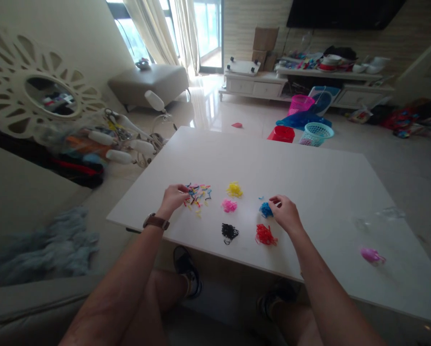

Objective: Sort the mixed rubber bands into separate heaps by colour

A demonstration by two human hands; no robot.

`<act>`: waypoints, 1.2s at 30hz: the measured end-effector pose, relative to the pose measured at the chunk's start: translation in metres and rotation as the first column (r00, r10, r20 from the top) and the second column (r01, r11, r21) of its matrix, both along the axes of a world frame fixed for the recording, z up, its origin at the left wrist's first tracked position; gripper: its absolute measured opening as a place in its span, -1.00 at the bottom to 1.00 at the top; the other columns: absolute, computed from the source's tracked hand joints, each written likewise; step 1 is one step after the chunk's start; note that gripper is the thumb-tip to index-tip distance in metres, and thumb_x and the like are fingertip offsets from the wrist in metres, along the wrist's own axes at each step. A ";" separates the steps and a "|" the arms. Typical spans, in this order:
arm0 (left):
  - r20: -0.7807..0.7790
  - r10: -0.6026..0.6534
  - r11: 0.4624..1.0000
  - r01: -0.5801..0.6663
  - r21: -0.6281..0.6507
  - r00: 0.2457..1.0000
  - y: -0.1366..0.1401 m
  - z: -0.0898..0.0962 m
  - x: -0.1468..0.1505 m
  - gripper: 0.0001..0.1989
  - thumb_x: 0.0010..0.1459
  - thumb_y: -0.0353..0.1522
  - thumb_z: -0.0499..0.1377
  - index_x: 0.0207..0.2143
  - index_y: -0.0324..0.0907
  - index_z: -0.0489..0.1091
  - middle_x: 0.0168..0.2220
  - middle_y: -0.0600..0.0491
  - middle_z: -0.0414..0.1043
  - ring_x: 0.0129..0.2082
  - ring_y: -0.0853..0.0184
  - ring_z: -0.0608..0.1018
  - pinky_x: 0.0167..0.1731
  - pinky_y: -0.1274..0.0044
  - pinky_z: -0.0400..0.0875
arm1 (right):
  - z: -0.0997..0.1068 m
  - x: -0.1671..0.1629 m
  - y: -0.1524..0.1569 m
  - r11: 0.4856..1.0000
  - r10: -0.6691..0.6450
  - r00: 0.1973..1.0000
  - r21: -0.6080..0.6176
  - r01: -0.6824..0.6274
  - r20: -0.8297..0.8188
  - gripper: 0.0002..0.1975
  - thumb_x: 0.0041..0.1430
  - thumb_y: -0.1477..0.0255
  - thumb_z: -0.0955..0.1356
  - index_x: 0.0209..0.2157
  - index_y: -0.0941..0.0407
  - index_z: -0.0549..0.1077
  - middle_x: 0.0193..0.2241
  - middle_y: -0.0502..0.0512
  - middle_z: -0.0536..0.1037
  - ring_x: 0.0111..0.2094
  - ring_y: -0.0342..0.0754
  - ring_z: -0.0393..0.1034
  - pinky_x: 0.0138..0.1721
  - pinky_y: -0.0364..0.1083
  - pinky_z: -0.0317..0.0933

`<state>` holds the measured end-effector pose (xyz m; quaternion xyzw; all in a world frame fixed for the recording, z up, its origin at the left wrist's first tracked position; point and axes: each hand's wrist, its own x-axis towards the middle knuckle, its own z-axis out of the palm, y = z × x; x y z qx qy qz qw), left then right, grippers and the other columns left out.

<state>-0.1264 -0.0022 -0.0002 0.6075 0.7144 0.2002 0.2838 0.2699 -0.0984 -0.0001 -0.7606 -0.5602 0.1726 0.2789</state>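
Observation:
My left hand (174, 198) reaches over the left edge of a loose spread of small mixed-colour rubber bands (200, 193), fingertips bent together among them; any band in them is too small to make out. At the blue pile of rubber bands (265, 209), my right hand (285, 210) has curled fingers with the tips close together, partly covering it. One stray blue band (260, 198) lies just behind. Between the hands sit a yellow pile (234, 189) and a pink pile (229, 206). Nearer me are a black pile (229, 232) and a red pile (266, 235).
All piles lie on a white table (215, 158). A pink-purple object (372, 255) and a blurred clear item (390, 213) are on its right side. Beyond the far edge stand a red bin (282, 134) and a turquoise basket (318, 133). A lamp with white shades (143, 147) stands left.

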 end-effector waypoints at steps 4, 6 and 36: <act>-0.101 -0.130 0.991 0.134 0.028 0.986 0.002 -0.015 0.000 -0.76 -0.14 -0.36 0.33 -0.33 -0.20 0.55 -0.30 -0.03 0.58 -0.34 0.27 0.54 -0.36 0.54 0.35 | -0.001 -0.006 0.006 1.000 0.003 1.000 -0.010 -0.003 -0.006 -0.77 0.08 0.30 0.30 -0.33 0.12 0.53 -0.30 0.11 0.58 -0.42 -0.07 0.39 -0.28 -0.07 0.26; -0.144 -0.170 0.983 0.179 0.048 0.975 0.000 -0.021 0.000 -0.78 -0.12 -0.33 0.32 -0.35 -0.21 0.53 -0.28 -0.04 0.56 -0.31 0.26 0.53 -0.33 0.53 0.35 | -0.002 -0.010 0.009 1.000 0.007 1.000 -0.004 -0.007 -0.005 -0.77 0.08 0.30 0.30 -0.33 0.11 0.53 -0.32 0.10 0.57 -0.42 -0.07 0.39 -0.28 -0.07 0.26; -0.019 -0.030 0.998 0.030 0.046 0.999 0.003 0.002 0.001 -0.87 0.00 -0.38 0.23 -0.38 -0.20 0.57 -0.40 -0.02 0.59 -0.38 0.30 0.57 -0.42 0.57 0.32 | -0.007 -0.026 0.008 0.991 0.126 0.992 -0.041 -0.126 0.011 -0.82 0.11 0.36 0.29 -0.40 0.09 0.53 -0.35 0.06 0.56 -0.38 -0.07 0.41 -0.23 -0.08 0.26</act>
